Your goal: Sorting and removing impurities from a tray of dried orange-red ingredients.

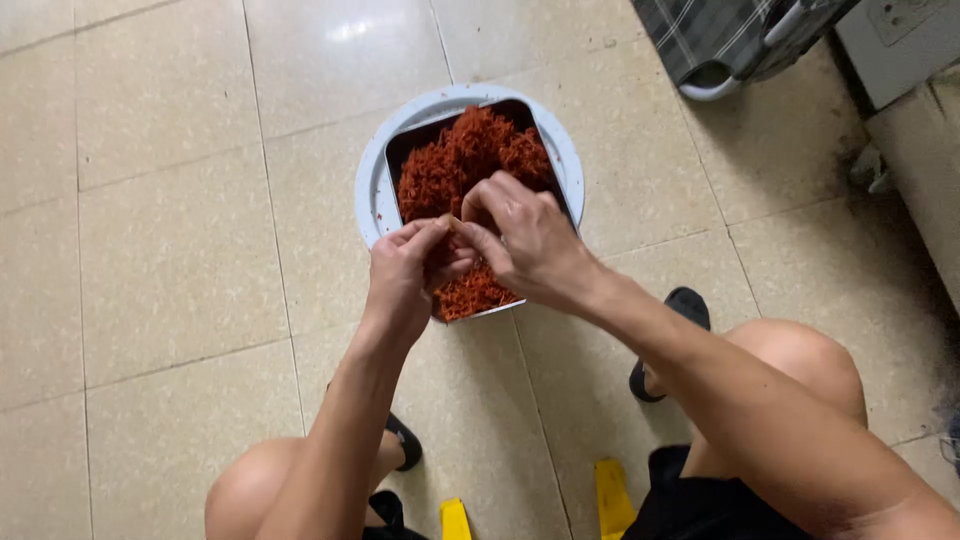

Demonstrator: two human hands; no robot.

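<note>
— Firstly, item one, far left?
— Floor [170, 250]: pale beige tiles with thin grout lines, glossy, a light reflection near the top. Bare left knee [250, 490] at the bottom edge.

— Next along?
— Left hand [405, 270], forearm rising from the lower frame. Fingers curled inward, thumb and fingertips pinched together on a small pale piece [452, 224] that sits between both hands. Hand hovers over the near left part of the tray.

— The tray itself?
— Dark rectangular tray [400, 148], heaped with red-orange shredded strands [470, 150]. It rests across a round pale-blue basin [372, 190], which stands on the floor directly ahead of the person, between the knees and further out. Whether the basin holds anything beneath the tray cannot be told.

— Right of that?
— Right hand [530, 240], knuckles up, fingers bent and closed down, fingertips meeting the left hand's at the same small piece. What exactly the piece is cannot be made out; it touches the red strands' colour range but looks lighter.

— Lower frame?
— Black sandals: one [405, 442] by the left leg, one [680, 310] by the right knee [800, 360]. Two yellow stool parts [612, 495] at the bottom edge, black shorts [690, 500] beside them.

— Far right?
— Checked dark fabric on a pale-framed object [720, 40] at top, near a grey cabinet [890, 40]. Grimy floor patch below it.
</note>
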